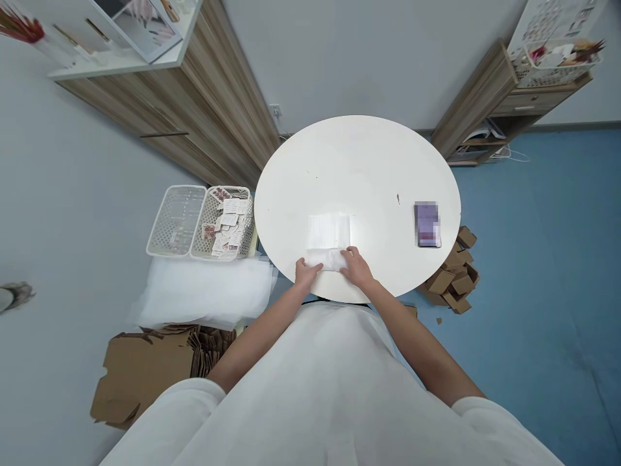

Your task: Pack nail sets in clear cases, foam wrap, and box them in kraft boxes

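Observation:
A thin, slightly see-through white packing sheet (330,230) lies on the round white table (359,162) near its front edge. Its near part is folded or rolled over into a thicker band, and whether something is wrapped inside is hidden. At the band's left end, my left hand (306,274) grips it with the thumb on top. My right hand (358,266) pinches the right end, its fingers curled over the sheet.
A phone, blurred purple (427,224), lies at the table's right. To the left stand a basket of printed cards (226,223), a basket of clear items (175,220), stacked white sheets (208,288) and flat cardboard (145,366). Small cardboard boxes (453,278) sit on the floor at right.

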Motion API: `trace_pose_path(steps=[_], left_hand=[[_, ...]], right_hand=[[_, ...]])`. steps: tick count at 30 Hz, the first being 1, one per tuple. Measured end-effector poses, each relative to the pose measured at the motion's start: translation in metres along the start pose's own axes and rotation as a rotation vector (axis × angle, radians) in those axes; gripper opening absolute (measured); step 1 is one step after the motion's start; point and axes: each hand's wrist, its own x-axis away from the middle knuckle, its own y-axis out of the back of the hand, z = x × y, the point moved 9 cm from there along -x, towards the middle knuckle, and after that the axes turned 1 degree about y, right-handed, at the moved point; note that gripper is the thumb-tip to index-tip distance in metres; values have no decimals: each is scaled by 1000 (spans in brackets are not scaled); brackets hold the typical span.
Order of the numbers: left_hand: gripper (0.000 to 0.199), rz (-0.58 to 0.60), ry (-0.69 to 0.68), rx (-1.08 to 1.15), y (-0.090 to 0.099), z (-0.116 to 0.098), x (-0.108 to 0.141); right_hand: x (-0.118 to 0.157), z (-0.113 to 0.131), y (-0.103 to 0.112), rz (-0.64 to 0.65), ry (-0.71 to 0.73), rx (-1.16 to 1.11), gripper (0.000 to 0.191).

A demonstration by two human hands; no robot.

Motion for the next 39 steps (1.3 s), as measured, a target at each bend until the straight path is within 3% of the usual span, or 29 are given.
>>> trace_pose_path(steps=[3, 5, 9, 12, 14, 18, 22, 29, 33, 39], left_hand=[[79, -17, 120, 198, -6, 1, -2], [70, 48, 143, 199, -12, -3, -4], [28, 172, 60, -8, -19, -13, -7], [15, 186, 9, -70, -19, -20, -7], [11, 209, -94, -187, -23, -31, -4], [12, 267, -385, -505, -41, -60, 12], [7, 321, -512, -672, -66, -70, 28], [8, 354, -504, -721, -96, -57, 38], [20, 376, -488, -662, -96, -54, 43], [23, 374, -453, -575, -90, -52, 43]], right_hand=[[0, -1, -1, 1, 11, -11, 53], [-1, -1, -1, 1, 15, -18, 53], [-1, -3, -2, -3, 18, -39, 52], [-1, -3, -2, -17, 27, -53, 51], [-2, -3, -1, -37, 31, -56, 51], [-5, -6, -3, -30, 11, -98, 51], [-10, -8, -11, 17, -20, -199, 51], [-14, -16, -13, 79, -30, -456, 46], [-11, -23, -12, 108, -71, -650, 45], [-13, -26, -12, -8, -141, -544, 34]])
